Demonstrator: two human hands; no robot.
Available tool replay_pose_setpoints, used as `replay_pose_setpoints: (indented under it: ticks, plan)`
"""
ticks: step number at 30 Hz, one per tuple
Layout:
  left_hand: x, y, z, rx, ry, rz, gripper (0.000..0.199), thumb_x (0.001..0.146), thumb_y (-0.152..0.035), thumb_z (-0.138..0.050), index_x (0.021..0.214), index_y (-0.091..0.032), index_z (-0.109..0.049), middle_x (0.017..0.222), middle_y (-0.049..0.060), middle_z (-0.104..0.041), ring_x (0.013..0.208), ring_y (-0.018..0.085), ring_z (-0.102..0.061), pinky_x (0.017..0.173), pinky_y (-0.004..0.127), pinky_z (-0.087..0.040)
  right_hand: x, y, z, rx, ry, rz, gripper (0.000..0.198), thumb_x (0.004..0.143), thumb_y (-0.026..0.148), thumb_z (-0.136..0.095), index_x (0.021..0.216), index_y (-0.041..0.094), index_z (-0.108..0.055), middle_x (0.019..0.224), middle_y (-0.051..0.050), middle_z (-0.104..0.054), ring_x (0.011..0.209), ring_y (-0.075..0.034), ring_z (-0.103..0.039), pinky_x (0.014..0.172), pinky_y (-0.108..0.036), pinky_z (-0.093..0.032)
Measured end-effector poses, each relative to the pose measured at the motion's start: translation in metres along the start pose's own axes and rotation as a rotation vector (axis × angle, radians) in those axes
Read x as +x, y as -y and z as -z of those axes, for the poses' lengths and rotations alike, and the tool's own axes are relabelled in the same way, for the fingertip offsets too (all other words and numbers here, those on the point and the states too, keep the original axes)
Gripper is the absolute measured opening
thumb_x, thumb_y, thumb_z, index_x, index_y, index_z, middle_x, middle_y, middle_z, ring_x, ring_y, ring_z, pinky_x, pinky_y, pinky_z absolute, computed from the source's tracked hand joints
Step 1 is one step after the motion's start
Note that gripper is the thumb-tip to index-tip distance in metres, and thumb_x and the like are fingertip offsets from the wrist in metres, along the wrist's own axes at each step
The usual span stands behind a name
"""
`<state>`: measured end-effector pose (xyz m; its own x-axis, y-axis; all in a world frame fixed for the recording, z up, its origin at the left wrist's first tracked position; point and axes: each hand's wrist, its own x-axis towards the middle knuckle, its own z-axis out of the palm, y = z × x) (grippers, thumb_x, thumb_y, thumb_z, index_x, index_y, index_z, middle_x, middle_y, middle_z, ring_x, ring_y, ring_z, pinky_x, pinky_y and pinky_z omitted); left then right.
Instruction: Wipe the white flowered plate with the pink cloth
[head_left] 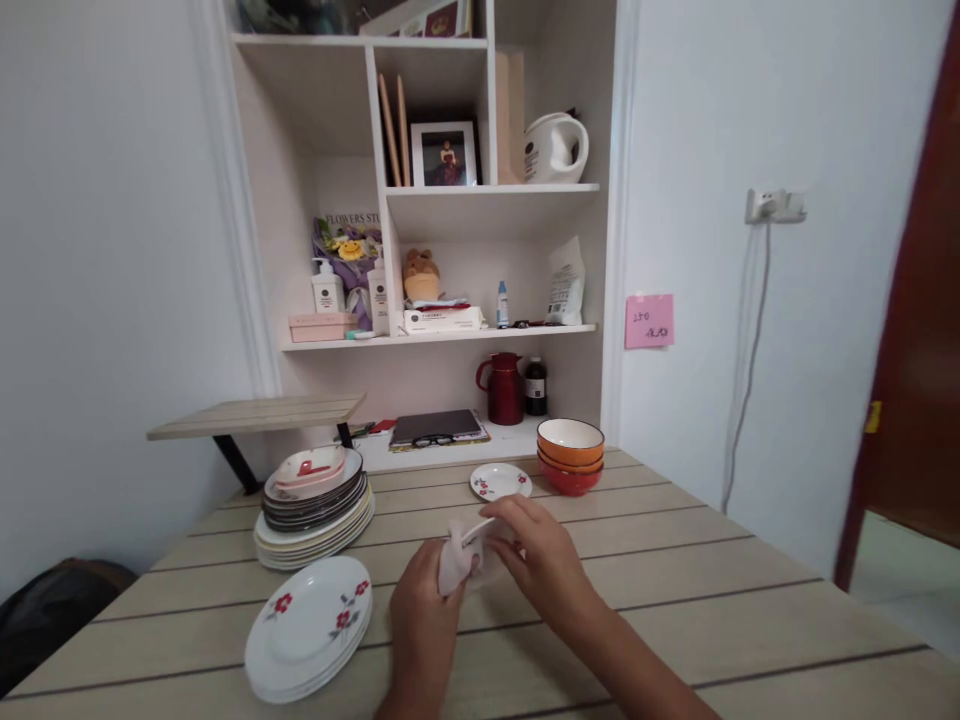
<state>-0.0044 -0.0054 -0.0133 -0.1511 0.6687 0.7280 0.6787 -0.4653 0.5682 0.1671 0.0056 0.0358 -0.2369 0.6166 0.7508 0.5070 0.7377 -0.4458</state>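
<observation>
Above the middle of the table, my left hand (427, 600) is closed round a crumpled white cloth (454, 562). The cloth wraps the edge of a small white plate (478, 531), tilted almost edge-on. My right hand (534, 548) pinches the far side of that plate, fingers curled over it; much of the plate is hidden. Just beyond my hands a small white plate with red flowers (500, 482) lies flat. To the left of my left hand sits a stack of larger flowered white plates (309, 625).
A tall mixed stack of plates (315, 512) with squarish dishes on top stands back left. Stacked orange and red bowls (570, 457) are back right. Behind are a closed laptop (435, 426), glasses (433, 440) and a red jug (505, 390). A raised wooden shelf (259, 414) overhangs the left.
</observation>
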Motion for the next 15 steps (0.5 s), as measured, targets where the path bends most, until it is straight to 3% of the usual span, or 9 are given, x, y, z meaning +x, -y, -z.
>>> replay_pose_setpoints:
  ticks: [3,6,11,15]
  plan:
    - [0.001,0.000,0.001,0.022,0.032,-0.090,0.025,0.085,-0.045,-0.059,0.086,-0.022,-0.068,0.080,0.006,-0.072,0.077,0.023,-0.068,0.070,0.031,-0.051,0.000,-0.003,0.003,-0.042,0.052,-0.015,0.015,0.083,0.018,-0.059,0.091,0.028,-0.066,0.089,-0.004,-0.068,0.081,-0.023,-0.060,0.071,-0.033,-0.045]
    - [0.001,-0.001,0.001,-0.004,0.046,-0.072,0.027,0.083,-0.047,-0.061,0.083,-0.022,-0.068,0.077,0.005,-0.072,0.074,0.022,-0.067,0.067,0.028,-0.050,0.001,-0.004,0.005,0.048,0.079,-0.042,0.011,0.082,0.019,-0.061,0.085,0.028,-0.067,0.083,-0.002,-0.067,0.078,-0.022,-0.060,0.070,-0.031,-0.043]
    - [0.002,-0.007,0.002,-0.149,0.015,0.132,0.033,0.075,-0.052,-0.068,0.078,-0.019,-0.070,0.070,0.003,-0.072,0.065,0.019,-0.065,0.062,0.025,-0.050,0.000,-0.001,-0.001,0.345,0.082,-0.246,0.005,0.079,0.021,-0.061,0.076,0.024,-0.064,0.070,0.002,-0.060,0.065,-0.018,-0.054,0.060,-0.026,-0.039]
    - [0.006,-0.012,0.001,-0.338,-0.042,0.318,0.042,0.069,-0.052,-0.072,0.091,-0.016,-0.073,0.080,0.006,-0.076,0.073,0.022,-0.069,0.067,0.028,-0.053,-0.003,-0.004,-0.012,0.641,0.014,-0.415,0.010,0.079,0.030,-0.066,0.075,0.021,-0.061,0.065,0.004,-0.056,0.061,-0.015,-0.049,0.055,-0.024,-0.037]
